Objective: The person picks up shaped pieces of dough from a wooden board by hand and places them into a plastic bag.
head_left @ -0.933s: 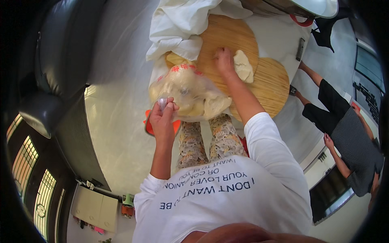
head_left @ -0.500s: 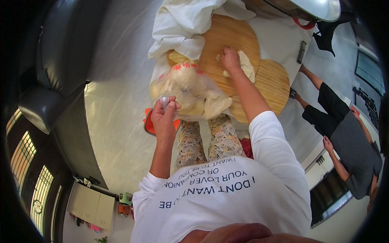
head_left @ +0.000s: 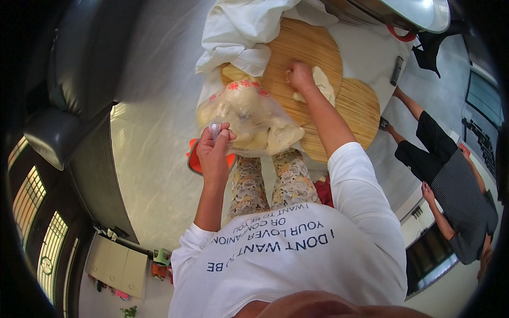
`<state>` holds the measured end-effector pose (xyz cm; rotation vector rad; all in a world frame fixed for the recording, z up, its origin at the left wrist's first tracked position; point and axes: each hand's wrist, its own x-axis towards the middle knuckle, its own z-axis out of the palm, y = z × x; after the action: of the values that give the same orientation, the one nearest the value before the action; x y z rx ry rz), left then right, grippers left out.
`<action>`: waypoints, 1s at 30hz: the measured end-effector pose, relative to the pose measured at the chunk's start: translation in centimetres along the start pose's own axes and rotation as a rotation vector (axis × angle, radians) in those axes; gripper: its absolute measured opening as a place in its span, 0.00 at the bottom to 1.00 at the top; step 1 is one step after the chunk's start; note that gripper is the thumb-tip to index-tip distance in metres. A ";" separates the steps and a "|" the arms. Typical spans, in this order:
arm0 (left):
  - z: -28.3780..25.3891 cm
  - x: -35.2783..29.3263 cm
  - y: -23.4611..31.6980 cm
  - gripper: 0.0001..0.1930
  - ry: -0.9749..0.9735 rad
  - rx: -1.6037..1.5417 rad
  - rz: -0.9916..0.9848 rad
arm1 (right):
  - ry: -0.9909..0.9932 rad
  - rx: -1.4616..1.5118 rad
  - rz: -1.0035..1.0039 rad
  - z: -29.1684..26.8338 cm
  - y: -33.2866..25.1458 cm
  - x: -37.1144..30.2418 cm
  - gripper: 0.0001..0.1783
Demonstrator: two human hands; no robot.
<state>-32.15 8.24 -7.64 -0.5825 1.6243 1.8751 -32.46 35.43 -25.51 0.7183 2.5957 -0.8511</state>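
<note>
My left hand point(head_left: 214, 153) is raised just in front of a clear plastic bag point(head_left: 246, 117) with red print. It pinches a small clear plastic piece point(head_left: 214, 130) between thumb and fingers. Pale lumps that look like dough fill the bag. My right hand point(head_left: 302, 77) rests low over the round wooden board point(head_left: 291, 45), its fingers closed and pointing left. What lies under its fingertips is mostly hidden. Right beside that hand, a flat, pale, dough-like piece point(head_left: 324, 85) lies on the wood, partly covered by my wrist.
White cloth point(head_left: 233, 32) is heaped at the board's far left. A second round wooden board point(head_left: 360, 114) adjoins on the right. A large metal pot point(head_left: 424, 13) stands at the far right. An orange, grey-rimmed object point(head_left: 194, 159) sits by my left wrist. Another person point(head_left: 450, 185) is at right.
My right fingertips have drawn down over the spot where a small pale bit showed on the board. My left hand keeps its pinch, almost still. The view has shifted slightly.
</note>
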 end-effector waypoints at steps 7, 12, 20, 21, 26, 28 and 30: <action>0.2 0.0 0.2 0.08 0.022 0.022 -0.028 | 0.157 -0.108 -0.174 1.2 -0.3 -0.8 0.10; 0.6 0.1 0.6 0.08 0.001 0.011 -0.018 | -0.008 -0.258 -0.138 1.2 2.9 1.1 0.11; -0.5 -0.1 0.0 0.08 0.018 0.009 -0.015 | -0.017 -0.021 -0.036 -2.5 1.0 0.4 0.06; -0.3 -0.1 0.1 0.08 0.014 0.006 -0.010 | -0.036 0.023 0.005 -2.4 0.8 0.4 0.06; 0.5 -0.2 0.1 0.08 -0.004 0.005 -0.008 | 0.067 -0.508 -0.258 1.2 2.8 0.0 0.06; -0.1 -0.5 0.1 0.08 0.019 0.005 -0.020 | 0.036 -0.556 -0.257 0.4 -0.3 -2.0 0.06; -0.2 -0.3 -0.1 0.08 0.007 0.019 -0.001 | 0.030 -0.633 -0.260 0.6 0.4 -2.2 0.06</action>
<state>-31.91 7.99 -7.55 -0.5822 1.6445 1.8571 -30.41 34.57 -25.16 0.2156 2.7799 -0.0422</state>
